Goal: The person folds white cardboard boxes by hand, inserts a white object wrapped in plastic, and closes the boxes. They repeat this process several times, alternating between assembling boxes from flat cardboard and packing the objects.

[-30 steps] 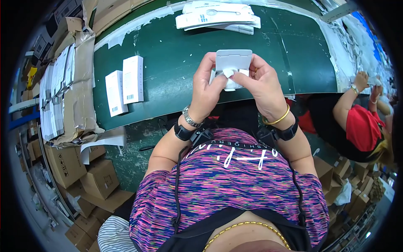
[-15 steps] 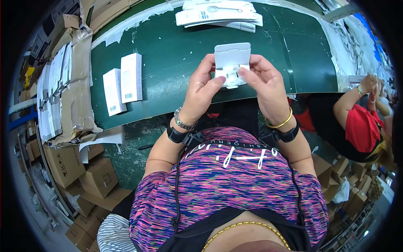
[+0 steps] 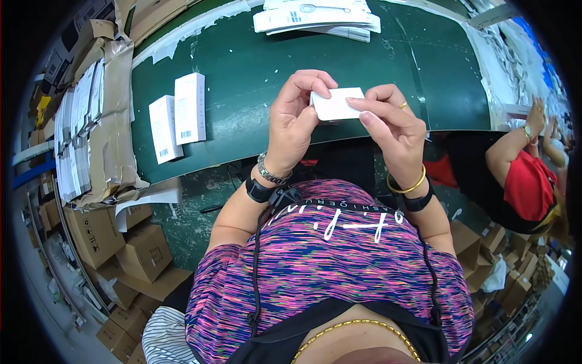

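Both left hand (image 3: 291,119) and right hand (image 3: 398,131) fingers (image 3: 377,108) grasp white carton (image 3: 332,109); likely light, crushable card, best held by sides.

Brown cartons (image 3: 144,253) and red-sleeved co-worker (image 3: 526,187)

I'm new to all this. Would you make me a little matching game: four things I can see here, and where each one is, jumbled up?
Things
1. Gold bangle
2. Small white box
3. Two slim white boxes
4. Stack of flat cartons with a picture on top

Places
A. Toward the left end of the green table
B. At the far side of the green table
C. On the right wrist
D. In the left hand, touched by the right hand

Pairs: 1-C, 2-D, 3-A, 4-B
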Motion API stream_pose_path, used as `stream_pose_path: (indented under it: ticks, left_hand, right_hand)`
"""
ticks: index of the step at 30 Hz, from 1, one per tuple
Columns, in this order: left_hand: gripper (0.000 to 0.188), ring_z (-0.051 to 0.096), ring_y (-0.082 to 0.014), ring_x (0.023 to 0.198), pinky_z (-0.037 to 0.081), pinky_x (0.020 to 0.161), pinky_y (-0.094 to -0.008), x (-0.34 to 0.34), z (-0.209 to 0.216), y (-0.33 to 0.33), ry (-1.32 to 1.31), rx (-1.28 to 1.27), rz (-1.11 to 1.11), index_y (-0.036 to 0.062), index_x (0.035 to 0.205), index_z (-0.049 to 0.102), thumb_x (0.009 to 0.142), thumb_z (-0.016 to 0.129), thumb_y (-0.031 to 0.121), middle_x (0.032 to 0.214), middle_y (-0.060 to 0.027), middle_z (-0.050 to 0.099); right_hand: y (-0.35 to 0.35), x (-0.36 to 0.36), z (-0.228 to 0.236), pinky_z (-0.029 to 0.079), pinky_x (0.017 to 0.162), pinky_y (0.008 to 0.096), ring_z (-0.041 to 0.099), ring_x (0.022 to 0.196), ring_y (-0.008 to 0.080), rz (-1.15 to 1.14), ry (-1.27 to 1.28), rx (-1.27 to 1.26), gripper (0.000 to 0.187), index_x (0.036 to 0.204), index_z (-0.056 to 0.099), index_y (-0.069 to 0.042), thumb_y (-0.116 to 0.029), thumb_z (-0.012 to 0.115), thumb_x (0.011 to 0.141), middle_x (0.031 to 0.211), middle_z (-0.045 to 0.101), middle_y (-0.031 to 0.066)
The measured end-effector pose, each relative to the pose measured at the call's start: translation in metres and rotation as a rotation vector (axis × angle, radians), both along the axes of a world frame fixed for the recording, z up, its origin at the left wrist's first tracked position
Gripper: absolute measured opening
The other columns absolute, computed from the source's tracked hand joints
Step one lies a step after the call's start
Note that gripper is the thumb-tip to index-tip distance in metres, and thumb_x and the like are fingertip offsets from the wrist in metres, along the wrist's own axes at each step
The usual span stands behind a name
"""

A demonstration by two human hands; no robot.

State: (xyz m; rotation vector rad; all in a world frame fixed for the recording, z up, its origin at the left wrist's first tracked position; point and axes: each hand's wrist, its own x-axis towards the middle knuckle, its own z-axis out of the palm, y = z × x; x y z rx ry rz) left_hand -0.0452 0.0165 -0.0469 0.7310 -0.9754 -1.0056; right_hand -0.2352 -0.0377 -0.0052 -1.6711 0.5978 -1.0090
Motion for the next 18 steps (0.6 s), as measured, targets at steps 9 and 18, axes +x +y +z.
stream_pose_path:
  ticks: [9,18]
  left_hand:
    - [0.031,0.06,-0.0147,0.11,0.058,0.088,-0.0309,0.006,0.008,0.002,0.06,0.071,-0.095,0.003,0.111,0.062,0.089,0.041,-0.002,0.124,-0.0093,0.056]
    - [0.032,0.06,-0.0153,0.112,0.055,0.091,-0.0302,0.008,0.006,0.002,0.079,0.118,-0.153,0.0041,0.113,0.063,0.091,0.04,0.004,0.128,-0.0095,0.056]
  right_hand:
    - [0.013,0.016,-0.009,0.054,0.077,0.0299,0.065,0.088,0.0154,-0.188,-0.092,-0.008,0.021,0.105,0.079,-0.001,0.006,0.08,0.085,0.101,0.068,0.0076]
    - [0.008,0.014,-0.022,0.052,0.081,0.0301,0.064,0.095,0.0209,-0.185,-0.025,-0.377,0.027,0.106,0.075,0.002,0.013,0.08,0.082,0.094,0.067,0.0086]
